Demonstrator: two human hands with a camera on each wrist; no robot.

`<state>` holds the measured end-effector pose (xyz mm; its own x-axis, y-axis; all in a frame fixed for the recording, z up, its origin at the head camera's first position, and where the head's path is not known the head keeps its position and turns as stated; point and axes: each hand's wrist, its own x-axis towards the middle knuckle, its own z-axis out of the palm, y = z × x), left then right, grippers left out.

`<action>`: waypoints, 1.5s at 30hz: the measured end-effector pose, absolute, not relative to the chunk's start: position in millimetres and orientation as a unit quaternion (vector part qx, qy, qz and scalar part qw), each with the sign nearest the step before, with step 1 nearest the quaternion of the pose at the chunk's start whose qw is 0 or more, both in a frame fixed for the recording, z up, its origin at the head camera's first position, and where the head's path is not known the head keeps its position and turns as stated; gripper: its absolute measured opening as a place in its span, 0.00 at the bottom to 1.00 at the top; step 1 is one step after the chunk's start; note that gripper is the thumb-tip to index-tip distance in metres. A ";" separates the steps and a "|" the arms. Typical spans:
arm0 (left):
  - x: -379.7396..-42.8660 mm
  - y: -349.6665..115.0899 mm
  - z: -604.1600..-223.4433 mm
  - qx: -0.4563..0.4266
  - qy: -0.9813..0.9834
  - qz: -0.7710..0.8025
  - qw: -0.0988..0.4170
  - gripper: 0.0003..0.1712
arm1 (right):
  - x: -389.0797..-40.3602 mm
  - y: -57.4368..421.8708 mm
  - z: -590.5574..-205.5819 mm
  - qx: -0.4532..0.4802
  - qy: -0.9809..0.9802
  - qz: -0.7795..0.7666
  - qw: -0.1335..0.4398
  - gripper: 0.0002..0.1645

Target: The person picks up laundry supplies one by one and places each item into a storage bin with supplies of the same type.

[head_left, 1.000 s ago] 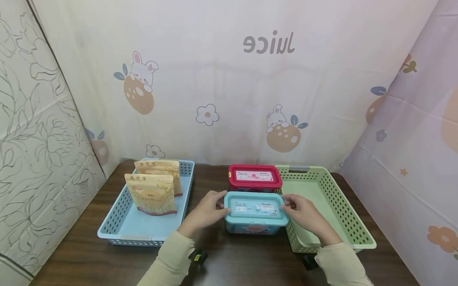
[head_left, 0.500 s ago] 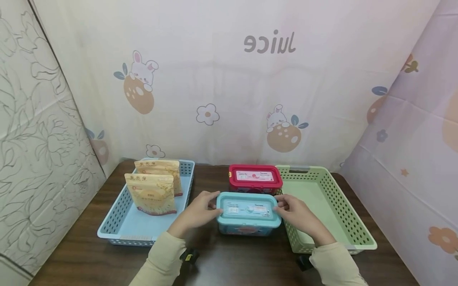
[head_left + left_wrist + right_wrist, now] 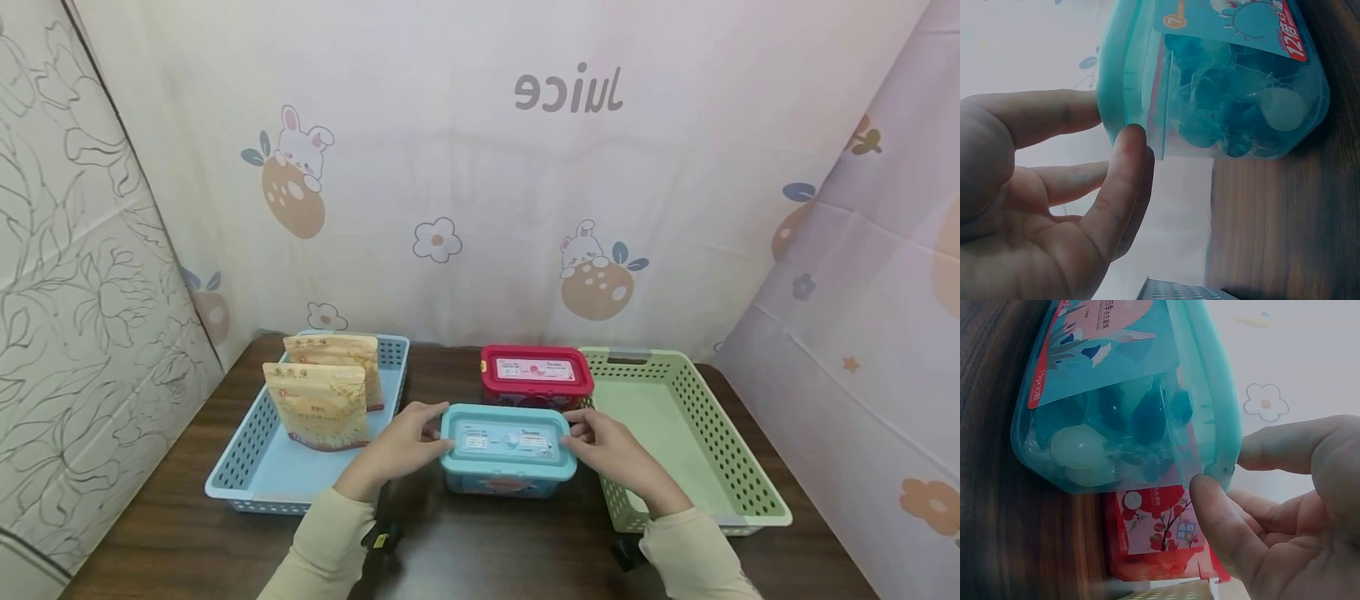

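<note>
Blue box sat between left hand and right hand, long axis running from one to the other, neither nearer. Fingers pinched both lid ends; table contact was unclear. Red box stood beyond the fingers.

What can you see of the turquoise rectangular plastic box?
This turquoise rectangular plastic box has a closed lid with a printed label and see-through sides showing blue and whitish contents. It is upright, on or just above the dark wooden table, in front of the red rectangular plastic box. The left hand and right hand grip opposite ends of its lid.
</note>
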<state>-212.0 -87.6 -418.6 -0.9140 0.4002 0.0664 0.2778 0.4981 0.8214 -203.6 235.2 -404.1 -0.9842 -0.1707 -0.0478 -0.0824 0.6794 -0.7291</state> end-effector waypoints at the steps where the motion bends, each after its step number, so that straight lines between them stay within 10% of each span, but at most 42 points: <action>1: -212.2 -88.1 -418.9 0.197 0.863 0.461 0.067 0.36 | -203.2 234.7 -404.1 -0.068 0.914 -0.395 0.057 0.27; 25: -211.3 -96.3 -416.4 0.178 0.846 0.491 0.107 0.36 | -207.2 248.8 -406.7 -0.108 0.877 -0.449 0.130 0.36; 45: -209.1 -94.6 -419.4 0.094 0.735 0.628 0.238 0.37 | -199.0 245.3 -405.2 -0.113 0.845 -0.476 0.217 0.35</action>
<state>-209.1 -94.6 -419.4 -0.8695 0.4362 -0.2315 -0.1610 0.1928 0.9679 -199.0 245.3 -405.2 -0.8803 -0.3975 -0.2591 0.0156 0.5215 -0.8531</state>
